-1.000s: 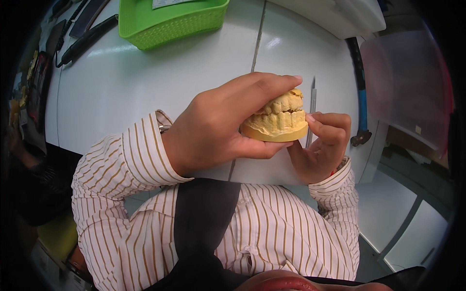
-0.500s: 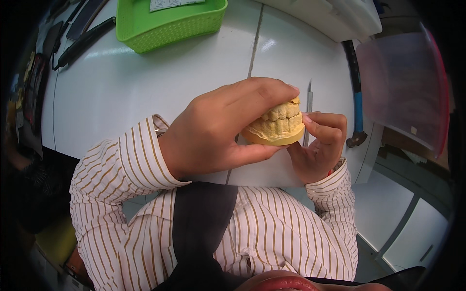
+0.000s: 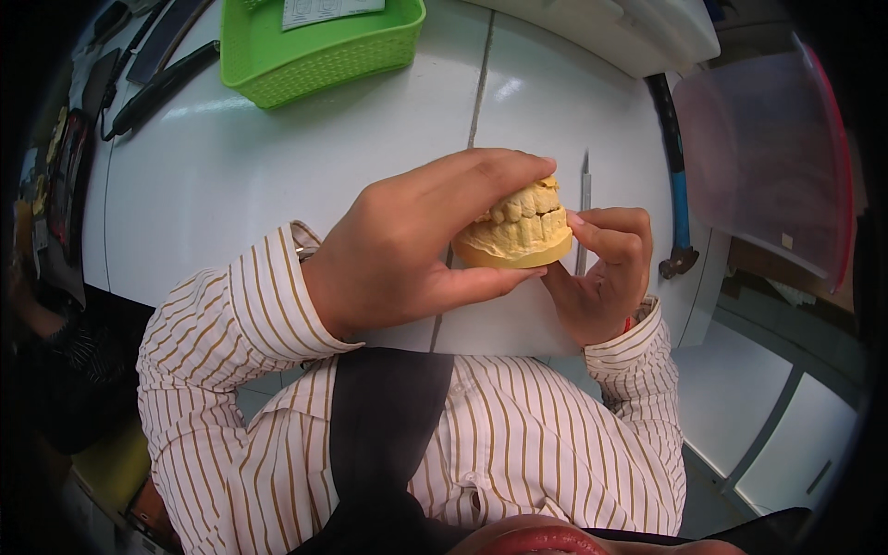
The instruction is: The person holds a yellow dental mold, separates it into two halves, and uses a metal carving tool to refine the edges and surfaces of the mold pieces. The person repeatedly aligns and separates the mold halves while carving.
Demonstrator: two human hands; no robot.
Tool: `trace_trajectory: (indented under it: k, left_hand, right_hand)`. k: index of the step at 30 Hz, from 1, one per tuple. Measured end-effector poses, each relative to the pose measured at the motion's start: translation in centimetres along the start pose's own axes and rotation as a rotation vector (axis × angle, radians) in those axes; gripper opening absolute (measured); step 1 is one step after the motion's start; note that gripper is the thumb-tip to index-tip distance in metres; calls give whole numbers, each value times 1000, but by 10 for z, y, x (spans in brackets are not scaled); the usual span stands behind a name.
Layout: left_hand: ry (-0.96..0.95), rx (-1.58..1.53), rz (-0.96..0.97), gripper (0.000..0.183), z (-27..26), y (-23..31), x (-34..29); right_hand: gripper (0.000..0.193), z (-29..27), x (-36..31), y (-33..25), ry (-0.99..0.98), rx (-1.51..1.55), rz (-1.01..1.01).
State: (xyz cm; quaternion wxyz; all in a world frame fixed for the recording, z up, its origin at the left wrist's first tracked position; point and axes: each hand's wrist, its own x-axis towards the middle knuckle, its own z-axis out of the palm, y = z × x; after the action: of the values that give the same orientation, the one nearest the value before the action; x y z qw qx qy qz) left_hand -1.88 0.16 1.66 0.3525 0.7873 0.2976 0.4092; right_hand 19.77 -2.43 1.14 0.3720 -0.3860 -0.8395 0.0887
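Above the white table I hold a yellow plaster dental model, its upper and lower teeth set together and its flat base facing down. My left hand wraps round it from the left, fingers over the top and thumb under the base. My right hand has its fingers bent at the model's right side, with the index fingertip against it and the thumb by the base. A thin metal craft knife lies on the table behind my right hand, its pointed blade facing away; my fingers cover part of its handle.
A green plastic basket with a printed paper stands at the far left. A hammer with a blue and black handle lies at the right, next to a clear bin with a red rim. Dark tools lie at the left edge.
The dental model has turned slightly in my hands, showing more of its side teeth. Both hands keep their hold; the whole view has shifted a little.
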Motion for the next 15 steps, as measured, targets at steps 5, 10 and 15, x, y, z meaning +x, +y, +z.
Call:
trace_trajectory:
  k: [5,10,15]
  left_hand:
    - [-4,-6,7,68,0,0,-1]
    - [-78,-57,53,68,-3,-2,4]
    - [-157,-117,190,66,-7,-11,8]
  right_hand:
    - [54,-2,1,0,-6,-9,-4]
    - [56,-7,3,0,20,29,-16]
    - [54,3,2,7,121,284,68]
